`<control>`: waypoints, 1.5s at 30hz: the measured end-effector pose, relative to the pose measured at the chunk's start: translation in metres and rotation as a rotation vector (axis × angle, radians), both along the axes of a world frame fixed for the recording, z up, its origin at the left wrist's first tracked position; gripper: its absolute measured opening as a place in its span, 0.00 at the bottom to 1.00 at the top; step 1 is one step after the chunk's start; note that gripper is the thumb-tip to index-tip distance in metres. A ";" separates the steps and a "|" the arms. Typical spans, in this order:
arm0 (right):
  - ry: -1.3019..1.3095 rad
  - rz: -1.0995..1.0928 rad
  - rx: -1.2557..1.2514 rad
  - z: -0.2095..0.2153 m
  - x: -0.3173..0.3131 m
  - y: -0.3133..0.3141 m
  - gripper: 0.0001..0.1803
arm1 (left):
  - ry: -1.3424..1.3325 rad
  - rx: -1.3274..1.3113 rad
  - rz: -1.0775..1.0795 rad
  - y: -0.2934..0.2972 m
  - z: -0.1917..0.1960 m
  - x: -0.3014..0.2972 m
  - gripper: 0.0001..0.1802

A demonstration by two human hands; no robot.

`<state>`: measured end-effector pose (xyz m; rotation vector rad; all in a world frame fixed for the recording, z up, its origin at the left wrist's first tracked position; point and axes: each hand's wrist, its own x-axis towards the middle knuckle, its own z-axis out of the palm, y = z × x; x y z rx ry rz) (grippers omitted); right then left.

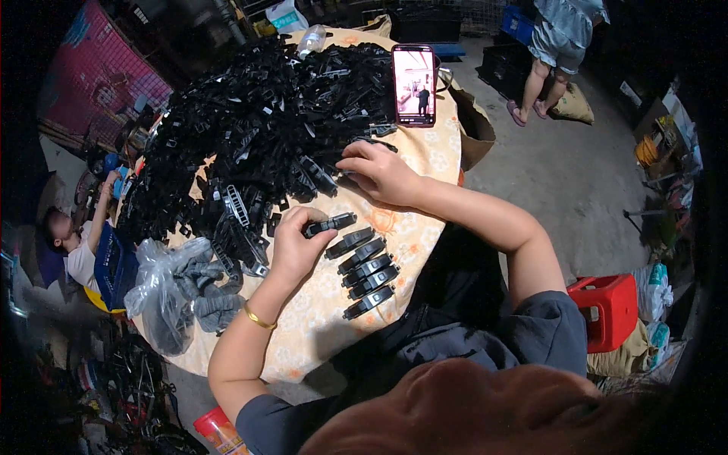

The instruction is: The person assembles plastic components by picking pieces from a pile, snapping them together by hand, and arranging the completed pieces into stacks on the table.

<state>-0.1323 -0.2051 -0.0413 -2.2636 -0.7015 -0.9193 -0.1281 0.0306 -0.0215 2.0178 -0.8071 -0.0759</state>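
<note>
Hands (294, 244) (385, 174) curled, left around black plastic piece (334, 224), right beside black heap (250, 125).

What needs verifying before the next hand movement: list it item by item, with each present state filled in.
1. Left hand has hold of a black part: ok, it is between thumb and fingers.
2. Right hand grips a part: cannot tell, its fingertips are at the heap's edge.
3. Row of five black parts lies apart from the heap: ok.
4. Wide gap between heap and phone: not ok, the heap reaches up beside it.
5. Clear plastic bag is off the left hand: ok.
</note>
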 end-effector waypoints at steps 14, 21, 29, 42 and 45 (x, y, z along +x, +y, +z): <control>-0.141 0.069 0.004 0.006 -0.011 -0.003 0.15 | -0.215 0.115 0.030 -0.005 -0.001 -0.012 0.12; 0.088 0.190 0.025 0.012 -0.046 0.005 0.12 | -0.316 0.119 0.019 -0.005 -0.003 -0.008 0.12; 0.320 -0.030 0.053 0.008 -0.041 -0.012 0.08 | -0.312 0.147 0.029 -0.005 -0.003 -0.005 0.12; 0.372 -0.008 -0.171 0.016 -0.050 -0.020 0.14 | -0.276 0.144 0.026 -0.005 -0.002 -0.007 0.11; 0.400 0.055 -0.113 0.019 -0.047 -0.019 0.14 | -0.296 0.127 0.021 -0.005 -0.004 -0.006 0.11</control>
